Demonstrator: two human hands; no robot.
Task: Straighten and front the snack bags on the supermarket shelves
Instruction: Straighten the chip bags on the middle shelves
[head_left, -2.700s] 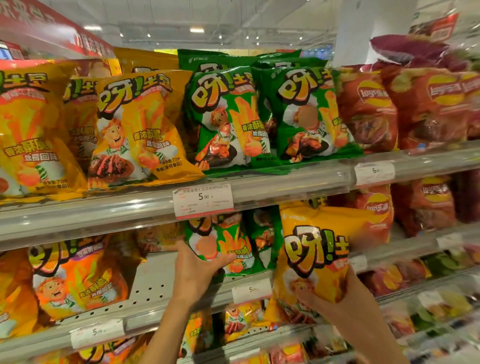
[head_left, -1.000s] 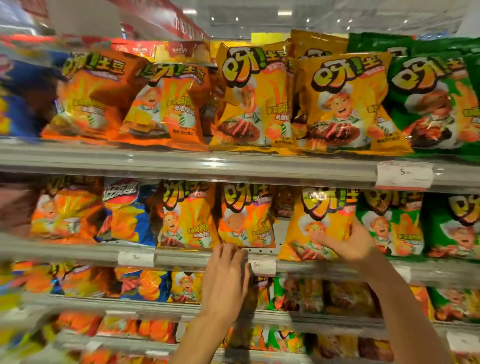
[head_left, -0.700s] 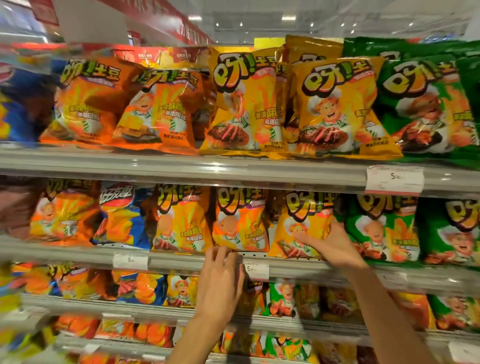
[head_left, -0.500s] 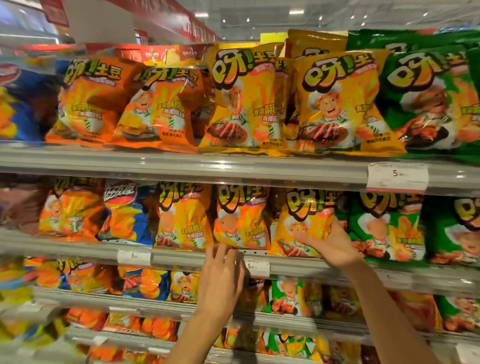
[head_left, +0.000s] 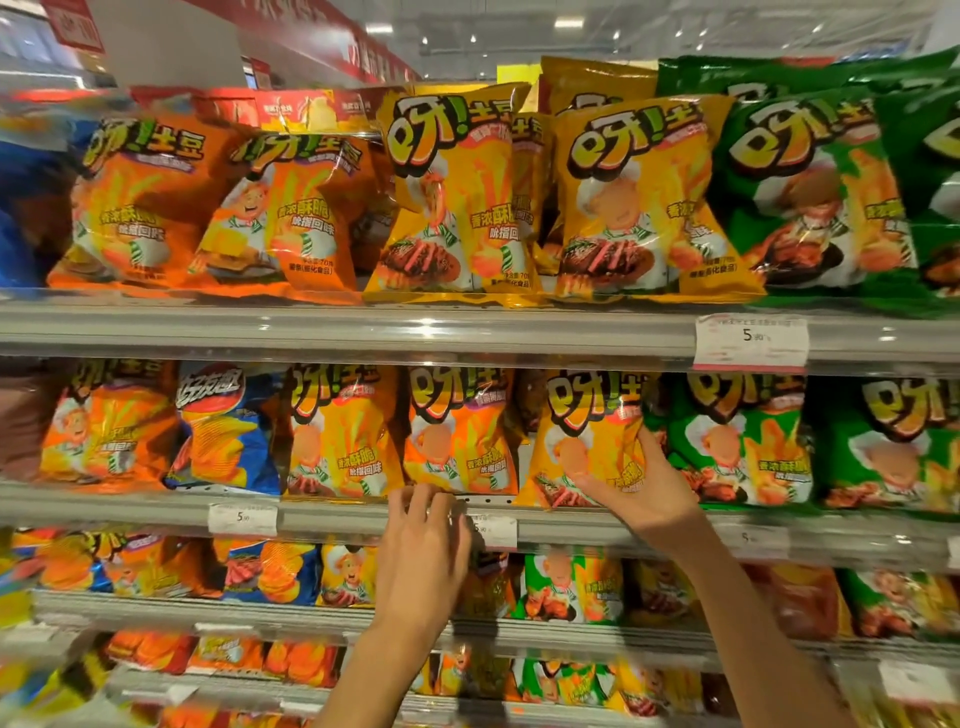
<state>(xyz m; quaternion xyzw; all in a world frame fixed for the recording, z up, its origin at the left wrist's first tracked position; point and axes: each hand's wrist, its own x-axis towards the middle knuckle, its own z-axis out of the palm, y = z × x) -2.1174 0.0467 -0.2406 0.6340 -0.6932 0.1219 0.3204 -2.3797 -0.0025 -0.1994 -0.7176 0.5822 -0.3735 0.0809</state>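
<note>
While glossy, puffed foil snack bags stand in rows, the right hand (head_left: 631, 491) grips a crinkled yellow bag (head_left: 584, 441) on the middle shelf (head_left: 337, 512), thumb curled over its right edge. Left hand (head_left: 423, 540): fingers relaxed against the shelf lip, holding nothing. Both hands sit much as half a second ago.

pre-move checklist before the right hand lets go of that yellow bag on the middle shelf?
1. Right hand holds yellow bag: ok.
2. Bag upright, label facing out: ok.
3. Bag bottom seated behind the shelf edge: cannot tell, hand covers it.
4. Left hand free, holding nothing: ok, fingers rest at the shelf edge.
5. Neighbouring green bag undisturbed: ok.
6. Blue bag among the orange ones: not ok.
</note>
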